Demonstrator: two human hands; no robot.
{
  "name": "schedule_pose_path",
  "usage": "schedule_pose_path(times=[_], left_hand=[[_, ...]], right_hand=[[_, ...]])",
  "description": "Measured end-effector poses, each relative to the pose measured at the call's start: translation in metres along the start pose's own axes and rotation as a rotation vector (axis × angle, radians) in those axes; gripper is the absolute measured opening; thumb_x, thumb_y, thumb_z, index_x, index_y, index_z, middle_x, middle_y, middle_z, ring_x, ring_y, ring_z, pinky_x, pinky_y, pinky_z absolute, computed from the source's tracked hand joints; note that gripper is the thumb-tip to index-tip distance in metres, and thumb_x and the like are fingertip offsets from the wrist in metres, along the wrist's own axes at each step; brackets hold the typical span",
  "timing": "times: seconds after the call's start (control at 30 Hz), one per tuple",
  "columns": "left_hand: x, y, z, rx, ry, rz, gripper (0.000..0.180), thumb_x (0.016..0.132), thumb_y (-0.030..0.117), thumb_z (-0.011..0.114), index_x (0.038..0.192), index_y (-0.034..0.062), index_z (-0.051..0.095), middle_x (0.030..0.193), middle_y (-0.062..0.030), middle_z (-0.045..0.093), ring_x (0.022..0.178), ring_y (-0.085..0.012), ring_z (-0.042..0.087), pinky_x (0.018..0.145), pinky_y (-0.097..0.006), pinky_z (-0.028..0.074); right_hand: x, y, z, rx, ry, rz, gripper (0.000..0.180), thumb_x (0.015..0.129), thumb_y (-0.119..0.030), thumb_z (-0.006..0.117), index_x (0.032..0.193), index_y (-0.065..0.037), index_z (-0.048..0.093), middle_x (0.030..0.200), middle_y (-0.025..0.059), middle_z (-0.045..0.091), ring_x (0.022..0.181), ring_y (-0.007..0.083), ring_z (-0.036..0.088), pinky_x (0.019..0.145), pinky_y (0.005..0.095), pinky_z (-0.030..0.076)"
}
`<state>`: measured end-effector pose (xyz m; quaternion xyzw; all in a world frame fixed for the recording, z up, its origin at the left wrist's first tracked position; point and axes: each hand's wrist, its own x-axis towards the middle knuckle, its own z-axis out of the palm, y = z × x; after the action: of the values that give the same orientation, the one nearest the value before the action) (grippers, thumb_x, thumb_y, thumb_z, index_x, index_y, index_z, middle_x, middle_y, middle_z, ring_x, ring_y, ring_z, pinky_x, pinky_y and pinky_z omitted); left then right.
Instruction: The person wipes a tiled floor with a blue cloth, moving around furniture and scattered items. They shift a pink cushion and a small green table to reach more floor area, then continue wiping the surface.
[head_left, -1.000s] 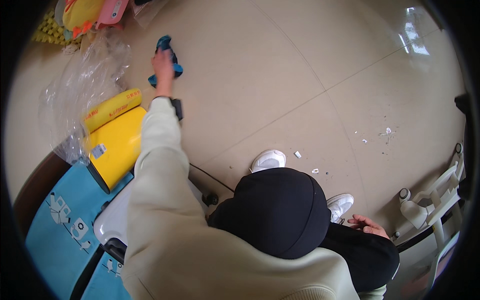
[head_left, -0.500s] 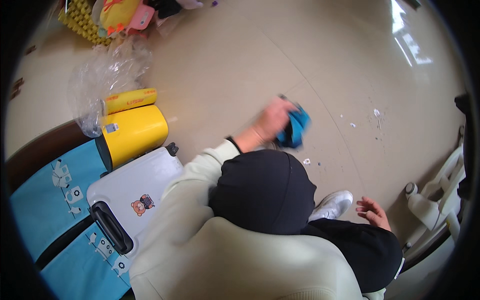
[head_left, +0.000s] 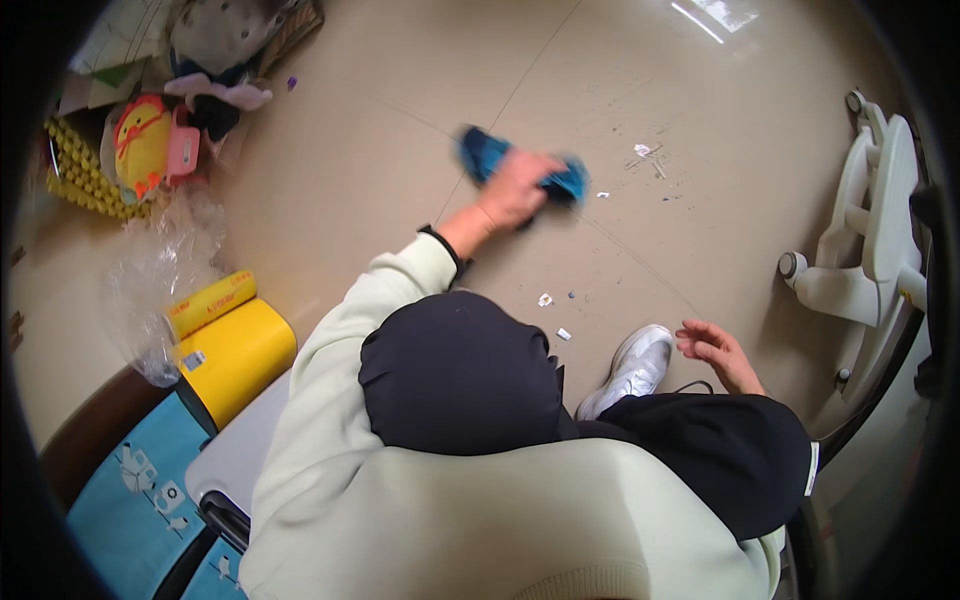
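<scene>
Stretched out ahead over the beige tiled floor [head_left: 380,190], my left hand [head_left: 512,190] grips a crumpled blue cloth [head_left: 484,153]. The cloth spreads on both sides of the fingers and is smeared by motion. It appears to lie against the floor. Just right of it are small white scraps [head_left: 641,151] and dark specks. A few more white bits [head_left: 545,300] lie nearer, ahead of my knee. Beside my right knee, my right hand [head_left: 720,352] hangs open with its fingers apart, near my white shoe [head_left: 640,365]. It holds nothing.
A white wheeled chair base [head_left: 880,230] stands at right. On the left are a yellow cylindrical container [head_left: 245,360], a yellow roll [head_left: 210,305], clear plastic wrap [head_left: 135,290] and a pale suitcase [head_left: 240,435]. A yellow chick plush [head_left: 145,145] sits in a pile at far left.
My left hand has swept the cloth farther forward and left across the floor. The head view has shifted, bringing more of the chair base into sight. My right hand stays open by the knee.
</scene>
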<state>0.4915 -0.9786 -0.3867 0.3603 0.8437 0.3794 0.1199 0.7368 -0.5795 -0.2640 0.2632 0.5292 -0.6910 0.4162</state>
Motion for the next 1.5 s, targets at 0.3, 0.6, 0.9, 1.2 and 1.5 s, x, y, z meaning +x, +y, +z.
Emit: schedule_pose_path(times=[0.3,0.6,0.9,1.2,1.5], left_hand=[[0.107,0.184,-0.044,-0.974,-0.371,-0.629,0.050,0.103,0.027,0.051,0.146,0.0044,0.037,0.122,-0.0069,0.058,0.110,-0.0153,0.057,0.097,-0.030,0.047],[0.133,0.166,-0.137,-0.357,-0.636,-0.606,0.046,0.100,0.027,0.056,0.141,0.0046,0.053,0.133,-0.0107,0.061,0.125,-0.0221,0.056,0.106,-0.035,0.043],[0.058,-0.014,-0.174,-0.299,-0.204,-0.997,0.045,0.101,0.032,0.055,0.139,0.0080,0.054,0.128,-0.0083,0.064,0.114,-0.0184,0.061,0.097,-0.033,0.047],[-0.119,-0.117,-0.190,-0.505,0.262,-1.267,0.046,0.102,0.032,0.056,0.140,0.0076,0.053,0.132,-0.0125,0.061,0.112,-0.0194,0.064,0.092,-0.032,0.052],[-0.085,-0.024,-0.366,-0.081,0.108,-1.099,0.036,0.102,0.029,0.059,0.135,0.0155,0.058,0.106,0.0062,0.063,0.088,-0.0040,0.057,0.071,-0.019,0.045]], right_hand=[[0.080,-0.111,0.063,0.421,-0.307,-0.432,0.082,0.094,-0.028,0.064,0.159,-0.018,0.014,0.154,0.0113,0.031,0.130,0.0246,0.049,0.099,0.0419,0.052],[0.059,-0.118,-0.113,-0.955,0.567,-1.120,0.051,0.088,-0.030,0.069,0.135,-0.014,0.058,0.138,0.0147,0.058,0.125,0.0283,0.058,0.106,0.0403,0.046],[0.146,-0.052,-0.151,-1.112,1.324,-0.259,0.072,0.092,-0.051,0.060,0.144,-0.004,0.045,0.161,0.0216,0.017,0.147,0.0492,0.011,0.111,0.0718,0.021],[0.057,0.032,-0.040,-0.744,0.268,-0.692,0.053,0.078,0.003,0.053,0.127,-0.016,0.064,0.114,0.0145,0.062,0.106,0.0353,0.058,0.096,0.0427,0.047],[0.148,-0.122,-0.183,-0.918,1.300,-0.275,0.078,0.083,-0.068,0.062,0.143,-0.018,0.052,0.157,0.0224,0.029,0.140,0.0468,0.029,0.112,0.0601,0.028]])
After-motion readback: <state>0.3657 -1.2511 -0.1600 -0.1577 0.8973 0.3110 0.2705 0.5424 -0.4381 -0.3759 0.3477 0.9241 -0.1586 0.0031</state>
